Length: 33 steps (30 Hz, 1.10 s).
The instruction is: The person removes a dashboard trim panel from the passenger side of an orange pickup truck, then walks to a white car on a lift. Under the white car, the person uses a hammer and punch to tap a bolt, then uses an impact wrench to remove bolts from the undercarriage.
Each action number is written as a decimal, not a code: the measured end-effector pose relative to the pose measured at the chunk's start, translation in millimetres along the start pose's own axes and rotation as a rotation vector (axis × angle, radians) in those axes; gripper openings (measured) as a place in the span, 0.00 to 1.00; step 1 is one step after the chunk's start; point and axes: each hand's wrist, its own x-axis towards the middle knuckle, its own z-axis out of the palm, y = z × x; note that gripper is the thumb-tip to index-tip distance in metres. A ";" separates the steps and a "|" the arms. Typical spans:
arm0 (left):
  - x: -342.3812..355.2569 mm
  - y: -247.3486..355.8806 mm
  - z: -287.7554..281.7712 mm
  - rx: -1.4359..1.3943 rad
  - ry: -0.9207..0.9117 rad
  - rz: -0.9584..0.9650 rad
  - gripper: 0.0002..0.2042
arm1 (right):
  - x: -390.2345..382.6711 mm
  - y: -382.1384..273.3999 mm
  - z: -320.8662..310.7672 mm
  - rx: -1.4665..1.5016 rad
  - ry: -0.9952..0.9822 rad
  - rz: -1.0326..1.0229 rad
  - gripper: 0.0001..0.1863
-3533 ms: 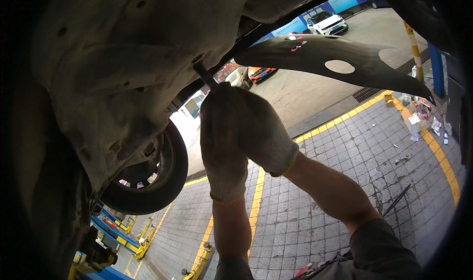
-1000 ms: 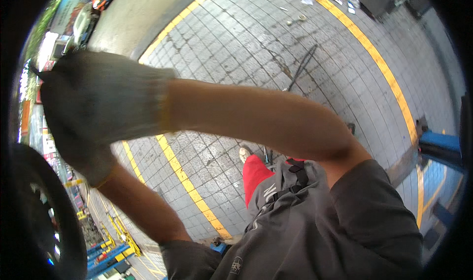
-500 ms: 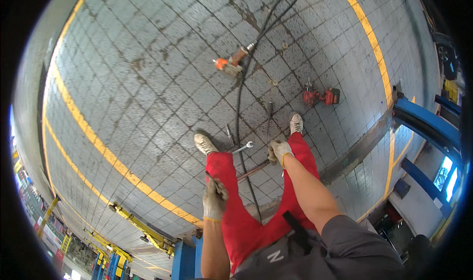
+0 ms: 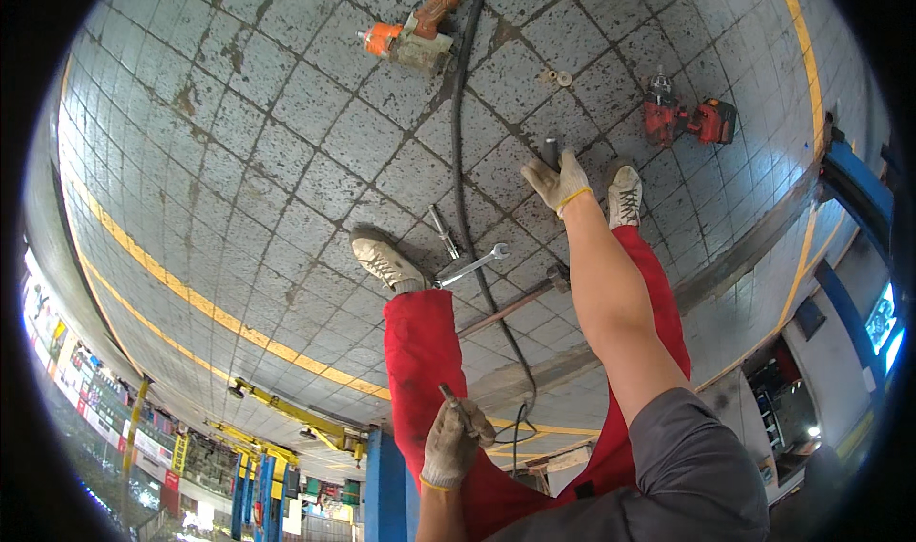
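My left hand [image 4: 456, 437], in a worn work glove, is closed on a short metal tool [image 4: 448, 396] near my left knee. My gloved right hand [image 4: 558, 184] reaches down with fingers apart at a dark cylindrical tool handle [image 4: 551, 148] on the floor; whether it touches the handle I cannot tell. A combination wrench [image 4: 472, 267] and a chrome socket extension [image 4: 442, 227] lie beside my left shoe. A black-headed tool [image 4: 559, 278] lies below my right hand.
An orange air impact wrench [image 4: 415, 41] and black hose [image 4: 456, 113] lie ahead on the tiles. A red cordless tool [image 4: 687, 120] is right of my right hand. Blue lift parts [image 4: 380, 475] and yellow lift arms [image 4: 291, 413] stand around me.
The view has swung from the car's underside down to the floor. My hands have come down and separated; my right hand has reached further forward toward the dark handle.
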 end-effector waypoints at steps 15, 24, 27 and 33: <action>-210.0 117.3 244.8 0.441 0.036 0.741 0.17 | -654.1 -28.7 68.0 -0.833 -0.722 -0.601 0.27; -556.1 145.5 422.8 0.478 -0.471 1.806 0.23 | -1026.3 -43.7 117.9 -0.445 -1.675 -1.325 0.30; -631.8 127.1 433.8 0.479 -0.678 1.964 0.20 | -1106.2 -51.3 104.0 -0.492 -1.630 -1.743 0.31; -724.3 110.5 422.0 0.551 -0.532 2.201 0.21 | -1193.2 -37.3 83.3 -0.086 -1.658 -2.112 0.31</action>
